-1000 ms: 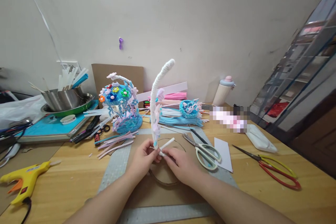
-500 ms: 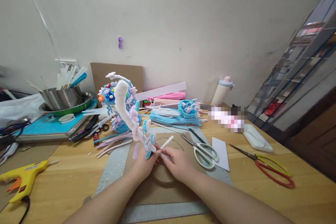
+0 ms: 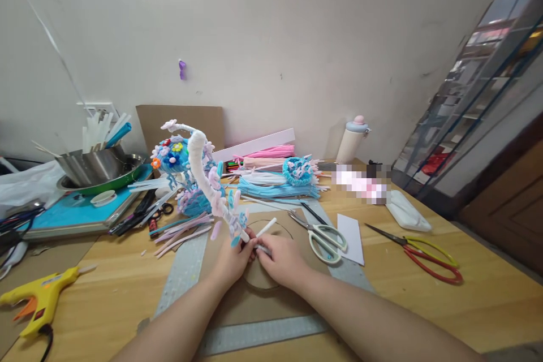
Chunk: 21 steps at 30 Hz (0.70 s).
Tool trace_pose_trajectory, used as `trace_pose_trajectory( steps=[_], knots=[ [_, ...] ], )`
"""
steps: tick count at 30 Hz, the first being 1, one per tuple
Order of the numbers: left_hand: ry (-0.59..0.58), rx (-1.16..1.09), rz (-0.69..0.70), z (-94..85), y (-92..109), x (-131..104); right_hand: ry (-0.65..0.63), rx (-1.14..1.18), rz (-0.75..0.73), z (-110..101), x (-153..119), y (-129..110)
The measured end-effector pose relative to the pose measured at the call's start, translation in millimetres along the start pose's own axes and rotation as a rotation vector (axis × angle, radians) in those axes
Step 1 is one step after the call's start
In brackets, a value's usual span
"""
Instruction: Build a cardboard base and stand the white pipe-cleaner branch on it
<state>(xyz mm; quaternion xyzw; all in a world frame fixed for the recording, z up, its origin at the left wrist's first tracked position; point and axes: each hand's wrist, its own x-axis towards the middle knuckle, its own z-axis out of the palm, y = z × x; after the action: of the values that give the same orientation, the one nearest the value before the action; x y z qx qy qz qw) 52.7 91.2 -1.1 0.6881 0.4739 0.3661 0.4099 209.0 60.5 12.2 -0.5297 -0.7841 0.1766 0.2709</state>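
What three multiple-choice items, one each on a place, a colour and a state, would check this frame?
1. Where does the glue gun lie?
A. far left of the table
B. beside the red scissors
C. in the pot

2. What colour are the handles of the scissors nearest the right hand?
A. red
B. pale green
C. black

3. How does the white stem stand?
A. flat on the table
B. upright
C. tilted left

Key: 1 A, it lies on the wood at the left edge. 2 B, the pale green loops lie just right of that hand. 3 C, the left hand holds its base and its tip leans left.
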Motion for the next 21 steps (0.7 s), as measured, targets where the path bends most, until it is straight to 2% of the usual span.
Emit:
trace_pose_trajectory(
  steps=[21],
  knots=[
    [-0.032, -0.04, -0.08, -1.0, -2.2, 6.8, -0.035, -0.007, 0.013, -4.0, 3.3, -1.8]
  ],
)
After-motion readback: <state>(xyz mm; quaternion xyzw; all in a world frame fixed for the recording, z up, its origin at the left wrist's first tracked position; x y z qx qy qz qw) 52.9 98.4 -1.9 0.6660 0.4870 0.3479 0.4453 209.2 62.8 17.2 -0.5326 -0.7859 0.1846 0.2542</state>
